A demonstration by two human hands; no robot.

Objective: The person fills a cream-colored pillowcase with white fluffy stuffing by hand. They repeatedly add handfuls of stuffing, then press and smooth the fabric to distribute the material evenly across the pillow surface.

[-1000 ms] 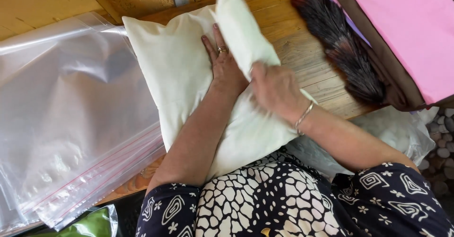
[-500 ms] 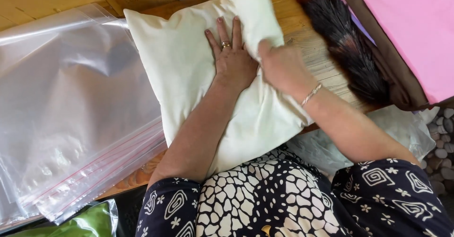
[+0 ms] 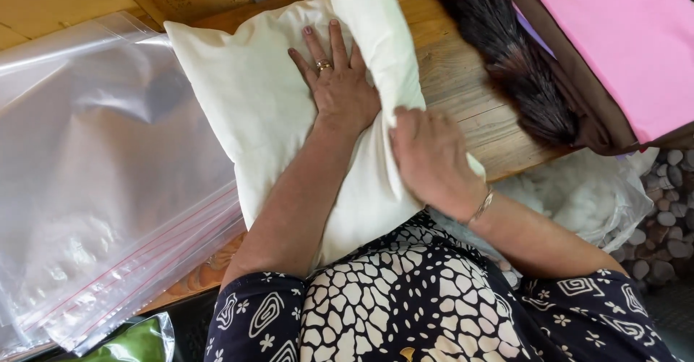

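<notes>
Head view. Cream pillow [image 3: 246,109] lies on the wooden table [image 3: 463,102], its near end hanging over the table edge against the person's lap. Left hand [image 3: 336,80] rests flat on the pillow's middle, fingers spread, palm pressing down, nothing pinched. Right hand [image 3: 434,160] sits on the pillow's right edge, where the fabric rises in a fold; fingers curled over that edge, but cannot tell whether they actually pinch the cloth.

Stack of clear zip bags [image 3: 94,188] just left of the pillow, touching its side. Dark feather duster [image 3: 513,66] to the right, near but apart. Bag of white stuffing [image 3: 578,196] below the table edge on the right.

Risks, judged: uneven pressing could bunch the fill to one side; the overhanging end could slide off toward the lap if the left palm lifts; the slick bags could get pushed off the table.
</notes>
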